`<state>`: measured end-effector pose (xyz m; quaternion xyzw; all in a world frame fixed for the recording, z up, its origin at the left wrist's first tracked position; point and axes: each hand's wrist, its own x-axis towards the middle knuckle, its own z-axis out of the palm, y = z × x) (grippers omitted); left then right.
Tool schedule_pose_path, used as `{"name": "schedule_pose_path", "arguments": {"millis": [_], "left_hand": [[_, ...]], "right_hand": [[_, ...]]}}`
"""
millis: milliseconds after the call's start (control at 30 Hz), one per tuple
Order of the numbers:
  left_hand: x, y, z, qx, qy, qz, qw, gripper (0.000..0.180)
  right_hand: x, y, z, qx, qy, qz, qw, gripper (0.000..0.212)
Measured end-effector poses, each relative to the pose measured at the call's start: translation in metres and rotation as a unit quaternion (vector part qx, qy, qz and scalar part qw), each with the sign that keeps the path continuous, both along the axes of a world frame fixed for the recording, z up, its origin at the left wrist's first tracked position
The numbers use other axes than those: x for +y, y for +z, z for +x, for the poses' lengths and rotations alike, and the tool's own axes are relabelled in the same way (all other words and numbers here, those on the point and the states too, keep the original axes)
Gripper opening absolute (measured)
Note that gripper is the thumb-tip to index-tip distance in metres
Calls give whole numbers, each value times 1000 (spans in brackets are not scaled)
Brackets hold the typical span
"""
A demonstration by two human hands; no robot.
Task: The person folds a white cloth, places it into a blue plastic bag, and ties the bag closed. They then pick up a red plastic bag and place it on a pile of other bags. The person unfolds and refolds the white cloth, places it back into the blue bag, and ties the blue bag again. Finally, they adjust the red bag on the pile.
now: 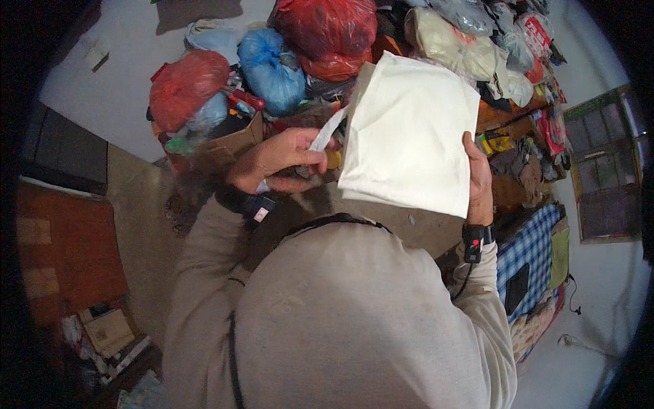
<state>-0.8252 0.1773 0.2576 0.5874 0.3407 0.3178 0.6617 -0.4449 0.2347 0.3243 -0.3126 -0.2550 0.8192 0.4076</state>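
In front of my chest I hold up a flat, white, rectangular cloth bag, tilted, with soft creases across its face. My right hand grips its right edge, the thumb on the front and the other fingers hidden behind. A narrow white strap sticks out on the left side of the bag. My left hand pinches this strap between thumb and fingers. Just beyond those fingertips a small yellow patch shows, too little of it to name.
Across the far side lies a heap of stuffed plastic bags: a large red one, a blue one, a smaller red one and a pale yellow one. A cardboard box stands at left. Blue checked cloth lies at right.
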Motion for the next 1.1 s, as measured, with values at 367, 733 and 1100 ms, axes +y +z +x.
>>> {"name": "schedule_pose_path", "arguments": {"millis": [367, 733, 1100], "left_hand": [[3, -10, -61, 310, 156, 60, 936, 23], [57, 54, 99, 197, -42, 314, 928, 41], [76, 84, 110, 315, -14, 344, 885, 41]], "right_hand": [[-1, -42, 31, -138, -104, -10, 985, 45], [-10, -73, -22, 1, -27, -64, 998, 46], [-16, -82, -29, 82, -22, -91, 992, 50]]}}
